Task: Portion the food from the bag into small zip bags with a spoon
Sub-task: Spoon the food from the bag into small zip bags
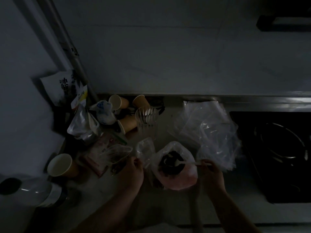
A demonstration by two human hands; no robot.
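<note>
The right hand [211, 170] is pinching the spoon [186, 163], its bowl dipping into the bag [175, 167] on the counter; the left hand [133, 170] is gripping a zip bag [144, 148] just beside. Scooping modestly should be preventing spills.

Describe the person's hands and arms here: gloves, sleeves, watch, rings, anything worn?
Both are bare. The left hand and right hand show no gloves, and both forearms are uncovered up to the bottom edge of the frame, with no sleeve in view. No watch, band or ring is visible, though the dim light could hide small items.
</note>
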